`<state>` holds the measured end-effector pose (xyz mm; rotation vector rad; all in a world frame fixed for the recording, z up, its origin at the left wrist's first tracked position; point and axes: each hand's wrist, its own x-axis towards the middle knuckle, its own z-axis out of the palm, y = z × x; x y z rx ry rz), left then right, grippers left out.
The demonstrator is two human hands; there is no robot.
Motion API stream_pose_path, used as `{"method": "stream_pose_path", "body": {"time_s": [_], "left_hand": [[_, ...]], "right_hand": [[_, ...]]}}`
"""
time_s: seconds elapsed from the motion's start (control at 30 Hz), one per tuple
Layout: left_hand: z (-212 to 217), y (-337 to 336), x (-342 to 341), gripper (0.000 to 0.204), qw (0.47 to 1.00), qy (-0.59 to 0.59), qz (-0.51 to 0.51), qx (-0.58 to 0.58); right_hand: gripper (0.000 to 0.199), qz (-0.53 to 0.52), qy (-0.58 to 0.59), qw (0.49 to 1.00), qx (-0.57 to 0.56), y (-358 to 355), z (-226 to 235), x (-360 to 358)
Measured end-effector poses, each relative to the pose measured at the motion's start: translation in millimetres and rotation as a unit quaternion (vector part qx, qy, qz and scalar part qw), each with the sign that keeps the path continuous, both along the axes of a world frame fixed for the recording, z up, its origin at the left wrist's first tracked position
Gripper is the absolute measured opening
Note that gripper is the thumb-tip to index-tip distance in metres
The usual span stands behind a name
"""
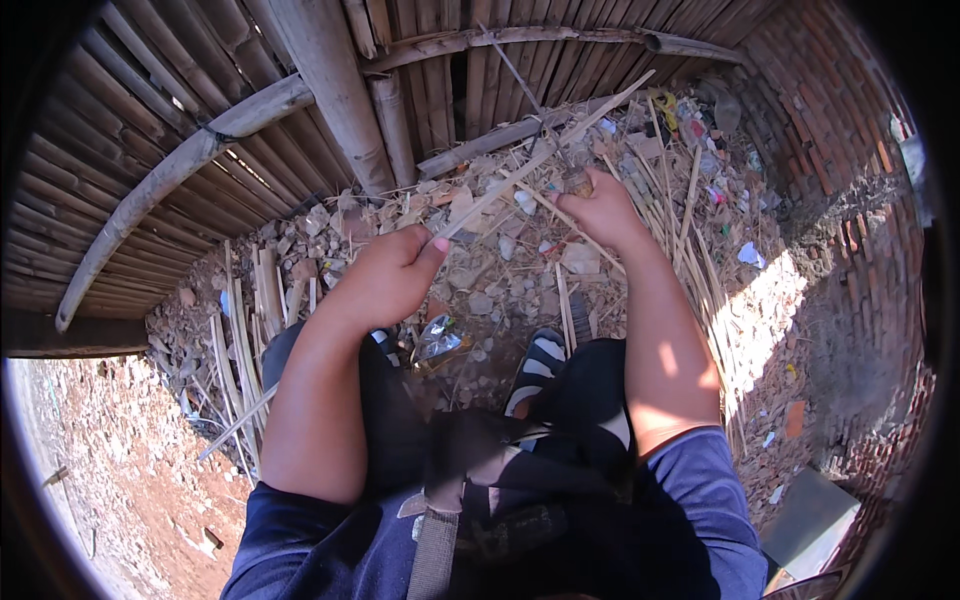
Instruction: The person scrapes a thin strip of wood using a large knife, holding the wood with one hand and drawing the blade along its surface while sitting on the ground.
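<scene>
My left hand [388,278] is closed around a long, pale bamboo strip [530,168], its thumb lying along the top. The strip slants from beside my left elbow up to the far right, passing in front of the bamboo wall. My right hand [606,212] grips the brown handle of what looks like a long knife [577,184]. Its thin dark blade points up and away to the left, crossing the strip's line. How far apart blade and strip are, I cannot tell. Another thin strip runs below my right hand.
Split bamboo strips [235,350] lie at my left, with more [690,250] at my right. Rubble and litter cover the ground, including a clear plastic wrapper [437,340] between my feet. A bamboo wall [150,130] with a thick post [335,95] stands ahead; a brick wall [850,150] rises right.
</scene>
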<state>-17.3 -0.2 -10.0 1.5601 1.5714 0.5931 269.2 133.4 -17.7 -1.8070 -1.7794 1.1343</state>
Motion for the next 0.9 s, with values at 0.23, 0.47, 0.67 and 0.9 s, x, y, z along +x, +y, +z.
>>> {"method": "stream_pose_path", "body": {"time_s": [0.23,0.47,0.67,0.9], "left_hand": [[-2,-4,-4,0.043,1.0,-0.006,-0.001,0.015],[4,-1,-3,0.043,1.0,-0.009,-0.011,0.014],[4,3,11,0.042,1.0,-0.01,0.007,0.027],[3,-8,-5,0.04,0.999,0.017,0.011,0.028]], "right_hand": [[0.034,0.301,-0.129,0.936,0.129,-25,11,-35],[0.038,0.117,-0.036,0.992,0.032,-3,12,7],[0.042,0.085,-0.003,0.983,0.165,5,-19,14],[0.043,0.31,-0.205,0.919,0.134,-23,22,-31]]}}
